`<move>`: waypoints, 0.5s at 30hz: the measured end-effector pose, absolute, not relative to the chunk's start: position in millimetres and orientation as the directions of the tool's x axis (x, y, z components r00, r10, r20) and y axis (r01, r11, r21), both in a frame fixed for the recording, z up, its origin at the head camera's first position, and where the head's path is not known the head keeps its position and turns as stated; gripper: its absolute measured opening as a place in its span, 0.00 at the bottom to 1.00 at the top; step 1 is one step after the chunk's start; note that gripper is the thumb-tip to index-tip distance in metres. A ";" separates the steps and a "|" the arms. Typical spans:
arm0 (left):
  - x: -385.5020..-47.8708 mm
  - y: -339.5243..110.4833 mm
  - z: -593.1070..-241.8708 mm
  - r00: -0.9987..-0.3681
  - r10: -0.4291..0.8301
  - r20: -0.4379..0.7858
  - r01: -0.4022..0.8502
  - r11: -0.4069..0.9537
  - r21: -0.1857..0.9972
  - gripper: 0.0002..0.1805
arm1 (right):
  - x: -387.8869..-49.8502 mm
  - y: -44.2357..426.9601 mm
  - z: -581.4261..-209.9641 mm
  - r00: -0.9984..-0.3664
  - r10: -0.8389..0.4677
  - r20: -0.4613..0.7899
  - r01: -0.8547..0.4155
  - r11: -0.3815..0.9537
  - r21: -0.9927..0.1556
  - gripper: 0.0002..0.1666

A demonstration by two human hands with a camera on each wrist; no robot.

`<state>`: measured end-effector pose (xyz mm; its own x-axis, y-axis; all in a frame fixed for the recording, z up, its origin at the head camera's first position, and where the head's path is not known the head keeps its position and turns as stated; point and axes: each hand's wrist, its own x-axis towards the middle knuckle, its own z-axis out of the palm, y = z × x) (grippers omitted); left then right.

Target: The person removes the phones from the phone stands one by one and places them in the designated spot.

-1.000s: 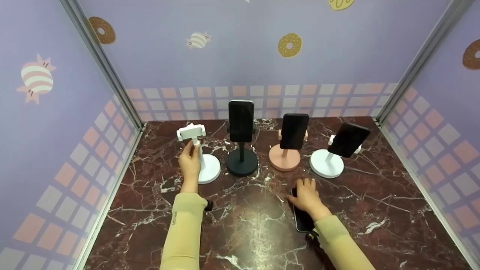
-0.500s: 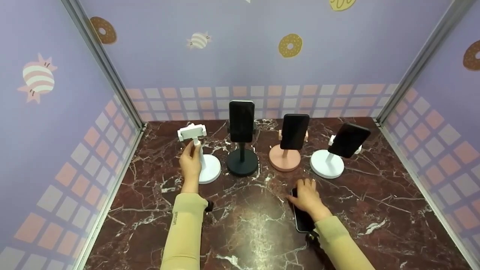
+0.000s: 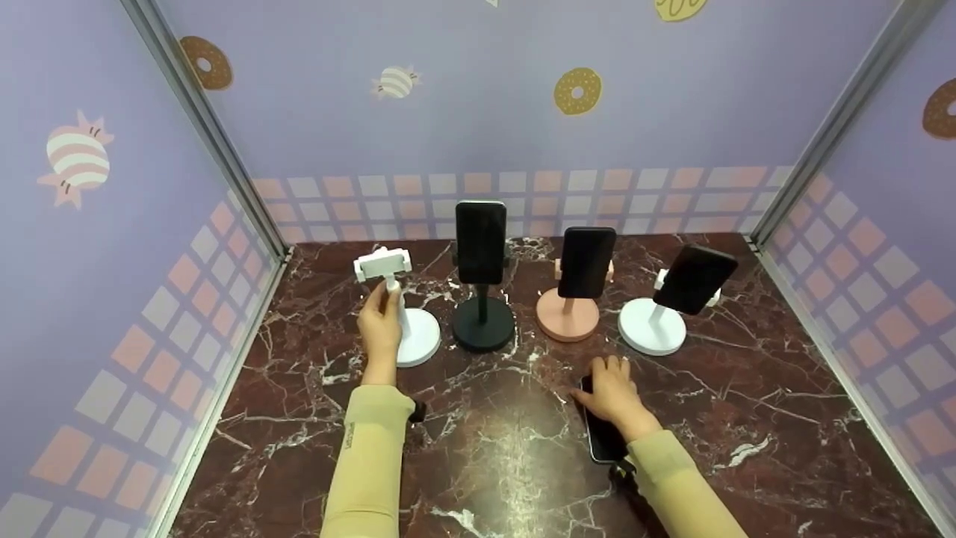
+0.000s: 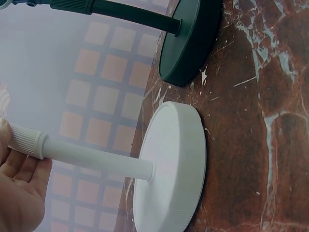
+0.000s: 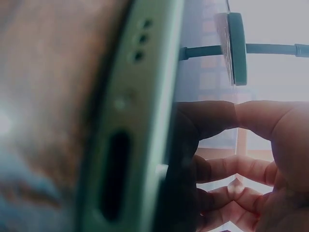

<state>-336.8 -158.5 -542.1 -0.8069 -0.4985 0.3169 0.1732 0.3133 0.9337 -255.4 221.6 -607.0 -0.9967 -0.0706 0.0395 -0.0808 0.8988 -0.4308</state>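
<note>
My left hand [image 3: 380,326] pinches the upper pole of a white phone stand [image 3: 418,338] at the left of the table; its holder [image 3: 382,264] is bare. The left wrist view shows the fingers of this hand [image 4: 21,188] round the ribbed collar [image 4: 26,141] above the white base [image 4: 169,169]. My right hand [image 3: 614,396] rests over a dark phone [image 3: 602,439] lying flat, its thumb at the left edge and its fingertips near the far end. In the right wrist view the phone's end [image 5: 130,121] looms close, and the hand [image 5: 285,159] is mirrored in the screen.
To the right of the left stand are a black stand [image 3: 483,326], a pink stand [image 3: 566,317] and another white stand [image 3: 651,326], each bearing a dark phone. The rightmost phone [image 3: 694,280] is tilted. A patterned wall [image 3: 478,112] closes the back of the marble table [image 3: 508,433].
</note>
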 end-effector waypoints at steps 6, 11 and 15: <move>-337.2 -158.2 -541.7 -0.806 -0.500 0.316 0.175 0.309 0.935 0.20 | -255.6 221.6 -606.5 -0.997 -0.074 0.035 -0.082 0.897 -0.434 0.31; -336.6 -158.4 -541.4 -0.808 -0.501 0.309 0.166 0.310 0.936 0.20 | -256.8 221.9 -604.2 -0.997 -0.076 0.005 -0.071 0.903 -0.424 0.32; -337.4 -159.0 -542.7 -0.802 -0.510 0.311 0.159 0.319 0.934 0.20 | -257.4 222.0 -602.2 -0.996 -0.082 -0.027 -0.063 0.908 -0.415 0.33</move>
<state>-337.4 -159.0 -542.7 -0.8023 -0.5098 0.3105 0.1591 0.3187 0.9344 -257.4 222.0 -602.2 -0.9963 -0.0817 -0.0266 -0.0634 0.9076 -0.4150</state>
